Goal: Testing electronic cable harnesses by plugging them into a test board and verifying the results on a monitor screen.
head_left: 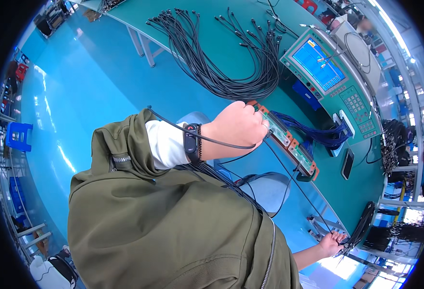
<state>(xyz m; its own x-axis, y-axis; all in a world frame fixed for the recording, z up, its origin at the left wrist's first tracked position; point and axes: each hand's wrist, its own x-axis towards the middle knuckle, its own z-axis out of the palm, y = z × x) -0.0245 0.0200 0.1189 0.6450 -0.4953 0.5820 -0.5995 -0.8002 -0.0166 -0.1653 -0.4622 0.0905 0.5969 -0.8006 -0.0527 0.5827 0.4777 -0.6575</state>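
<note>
Head view, left hand fisted around a thin black cable at the orange-edged test fixture on the green bench, tester console beyond, right hand gripping a black cable bundle at the bench end

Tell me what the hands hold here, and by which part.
The left hand grips a thin black cable near its end, at the test fixture. The right hand grasps the ends of a black cable bundle by the table edge.
</note>
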